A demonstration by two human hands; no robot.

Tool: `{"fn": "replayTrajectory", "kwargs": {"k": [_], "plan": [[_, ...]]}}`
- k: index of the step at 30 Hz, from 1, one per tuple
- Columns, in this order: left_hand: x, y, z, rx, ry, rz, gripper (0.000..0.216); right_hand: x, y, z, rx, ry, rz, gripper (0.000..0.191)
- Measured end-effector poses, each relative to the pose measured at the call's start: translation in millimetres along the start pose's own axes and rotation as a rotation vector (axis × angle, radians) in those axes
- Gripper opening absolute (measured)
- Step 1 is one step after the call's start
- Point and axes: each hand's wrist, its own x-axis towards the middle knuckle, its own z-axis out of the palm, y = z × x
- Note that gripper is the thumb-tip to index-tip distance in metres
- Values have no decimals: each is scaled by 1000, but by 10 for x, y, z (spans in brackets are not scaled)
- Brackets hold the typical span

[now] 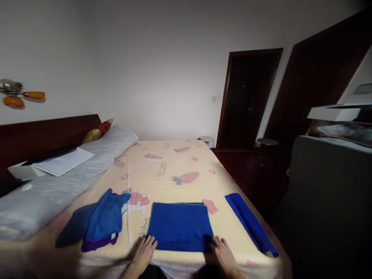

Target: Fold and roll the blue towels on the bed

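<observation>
A blue towel (180, 224) with thin green edging lies spread flat near the front of the bed, a darker band along its near edge. At its near left corner, my left hand (144, 252) has its fingers bent over the cloth, closed on it. My right hand (223, 252) likewise grips the near right corner. Both thumbs are hidden. A long rolled blue towel (250, 223) with a small white tag lies to the right. Left of the flat towel is a loose heap of blue cloths (104, 221) with purple edging.
The bed (165, 190) wears a cream sheet with carrot prints. A grey bolster (66, 190) lines its left side, with white papers (64, 161) and a red-gold cushion (99, 131). A dark grey panel (325, 193) stands at right; stools (267, 142) are beyond the bed.
</observation>
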Motion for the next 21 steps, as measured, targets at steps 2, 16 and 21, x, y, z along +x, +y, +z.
{"fn": "replayTrajectory", "kwargs": {"k": [2, 16, 21], "plan": [[-19, 12, -109, -7, -6, -32, 64, 16, 8, -31, 8, -2, 9, 36], [-65, 63, -550, -113, -45, -194, 32, 0, -41, -123, 6, -29, 80, 30], [-67, 43, -555, -49, 2, -271, 48, 21, 30, -128, -54, 29, 163, 43]]}}
